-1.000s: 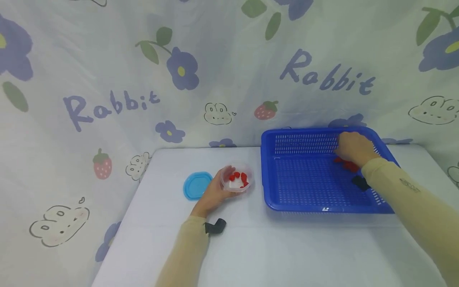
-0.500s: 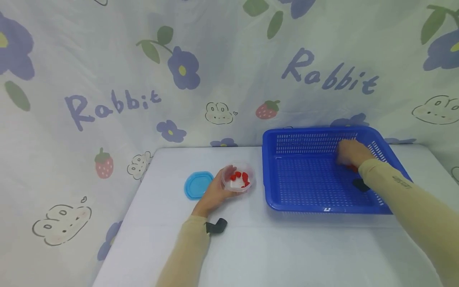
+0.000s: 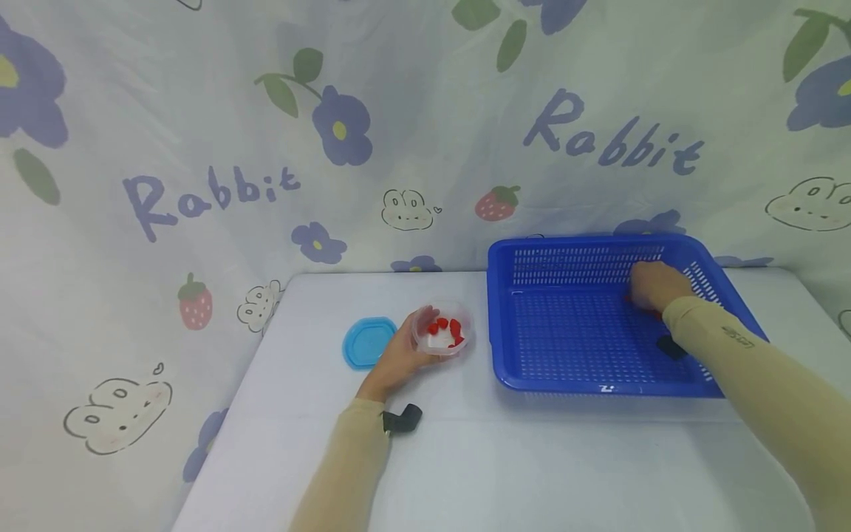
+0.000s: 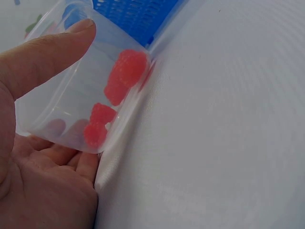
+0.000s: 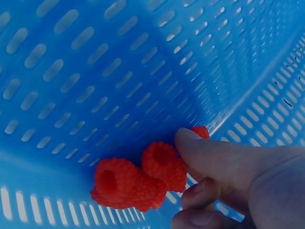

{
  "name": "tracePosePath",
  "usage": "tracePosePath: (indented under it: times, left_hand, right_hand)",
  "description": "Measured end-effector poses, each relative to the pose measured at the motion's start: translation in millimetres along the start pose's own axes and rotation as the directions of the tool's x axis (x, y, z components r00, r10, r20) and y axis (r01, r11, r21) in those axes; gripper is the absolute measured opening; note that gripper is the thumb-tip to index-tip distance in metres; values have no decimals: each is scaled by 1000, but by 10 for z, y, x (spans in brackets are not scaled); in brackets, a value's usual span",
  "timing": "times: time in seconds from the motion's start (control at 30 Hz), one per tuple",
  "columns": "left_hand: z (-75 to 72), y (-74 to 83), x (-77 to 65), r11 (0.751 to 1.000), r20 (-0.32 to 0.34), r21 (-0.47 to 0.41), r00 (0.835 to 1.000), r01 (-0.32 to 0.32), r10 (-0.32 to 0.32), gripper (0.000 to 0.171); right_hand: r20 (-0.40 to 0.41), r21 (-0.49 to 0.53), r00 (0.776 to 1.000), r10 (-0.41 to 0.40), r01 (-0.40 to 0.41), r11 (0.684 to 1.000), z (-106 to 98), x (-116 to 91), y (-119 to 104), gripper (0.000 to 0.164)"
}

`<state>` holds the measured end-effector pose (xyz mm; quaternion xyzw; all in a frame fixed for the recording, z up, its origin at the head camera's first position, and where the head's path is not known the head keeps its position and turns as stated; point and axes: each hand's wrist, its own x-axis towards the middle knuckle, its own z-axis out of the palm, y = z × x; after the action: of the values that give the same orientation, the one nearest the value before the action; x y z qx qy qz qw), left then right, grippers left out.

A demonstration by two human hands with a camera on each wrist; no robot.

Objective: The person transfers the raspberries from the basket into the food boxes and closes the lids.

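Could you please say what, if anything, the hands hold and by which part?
Left hand: clear cup, by its side wall. Right hand: at raspberries; hold unclear.

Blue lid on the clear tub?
No, the blue lid lies flat on the white table, left of the open clear tub.

"Rabbit" twice on backdrop cloth; lettering on right sleeve illegible.
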<state>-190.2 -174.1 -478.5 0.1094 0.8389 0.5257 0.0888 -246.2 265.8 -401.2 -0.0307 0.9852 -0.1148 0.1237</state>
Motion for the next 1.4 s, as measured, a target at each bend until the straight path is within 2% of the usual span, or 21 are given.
tracePosePath:
  times: [0.3,0.6,0.67,0.87,1.07,1.4]
  left_hand:
    - [0,24,-13,1000,-1,4,1000,7,-7,90]
    - [12,24,-4,1000,-5,21,1000,21,-21,90]
    - [15,18,-5,1000,-5,26,1000,17,-17,90]
    - [15,30,-15,999,-9,29,1000,26,-25,89]
    - [12,28,-17,999,-2,23,999,36,-36,89]
    - [7,12,-22,999,-4,22,1000,24,-24,89]
  right_hand:
    - [4,-3,1000,-4,4,1000,-5,-4,-3,22]
    - [6,72,1000,-3,3,997,-71,-61,-115,21]
    - [-9,80,1000,-18,19,997,-95,-75,-141,21]
    - [-66,81,995,-81,86,993,-172,-127,-208,35]
    - [-84,94,992,-95,103,990,-254,-235,-295,41]
    - [-139,131,979,-149,167,977,-390,-475,-546,39]
